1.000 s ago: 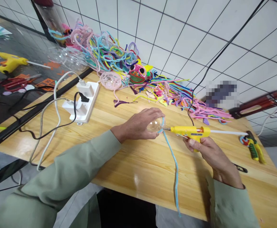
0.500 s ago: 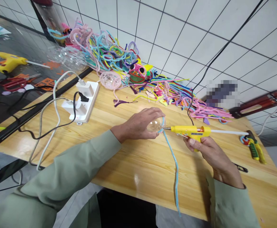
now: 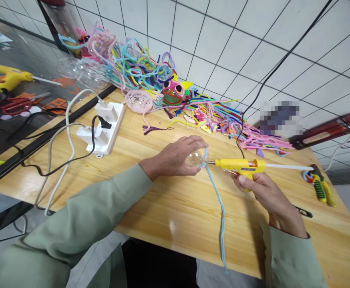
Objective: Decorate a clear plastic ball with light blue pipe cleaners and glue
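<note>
My left hand [image 3: 179, 157] is closed around a clear plastic ball [image 3: 194, 159], fingers over its top and thumb beneath. A light blue pipe cleaner [image 3: 222, 208] lies along the ball's right side, and its long tail hangs down toward the table's front edge. In my right hand [image 3: 263, 192] is a yellow hot glue gun [image 3: 238, 164], with a white glue stick [image 3: 289, 167] poking out of its back. The metal nozzle points left and meets the ball's edge where the pipe cleaner runs; whether glue is coming out is too small to tell.
A white power strip [image 3: 112, 134] with plugs and cords stands on the left. Along the wall lies a heap of coloured pipe cleaners [image 3: 139, 66] with a decorated ball [image 3: 173, 93]. Pliers [image 3: 320, 188] lie at right. Another glue gun [image 3: 11, 78] and red-handled scissors [image 3: 17, 106] rest far left.
Almost nothing differs: both hands, the ball and the glue gun hold their places. The whole view has shifted very slightly.
</note>
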Tool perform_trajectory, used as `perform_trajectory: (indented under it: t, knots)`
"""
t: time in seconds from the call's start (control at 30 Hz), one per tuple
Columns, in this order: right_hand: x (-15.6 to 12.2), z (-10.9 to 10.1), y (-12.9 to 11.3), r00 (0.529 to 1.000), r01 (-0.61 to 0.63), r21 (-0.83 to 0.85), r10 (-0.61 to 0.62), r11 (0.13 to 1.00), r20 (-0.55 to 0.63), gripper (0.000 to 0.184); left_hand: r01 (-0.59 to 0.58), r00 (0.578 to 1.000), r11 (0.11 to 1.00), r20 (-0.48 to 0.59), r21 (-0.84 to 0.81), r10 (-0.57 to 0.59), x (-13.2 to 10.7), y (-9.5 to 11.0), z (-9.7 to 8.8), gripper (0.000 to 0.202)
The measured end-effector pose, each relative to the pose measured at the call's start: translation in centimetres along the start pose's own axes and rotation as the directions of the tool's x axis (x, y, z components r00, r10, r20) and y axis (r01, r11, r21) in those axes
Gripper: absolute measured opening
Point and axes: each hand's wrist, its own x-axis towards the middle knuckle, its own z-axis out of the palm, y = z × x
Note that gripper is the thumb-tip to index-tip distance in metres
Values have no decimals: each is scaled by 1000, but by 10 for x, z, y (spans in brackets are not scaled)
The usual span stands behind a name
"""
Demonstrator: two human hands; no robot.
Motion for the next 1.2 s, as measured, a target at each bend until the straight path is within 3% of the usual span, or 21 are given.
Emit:
perform_trajectory:
  t: [1.2]
  knots:
    - [1,0,-3,999,32,-60,-33,998,-15,61,3,1000,1000,4,6,-3,1,1,0,61]
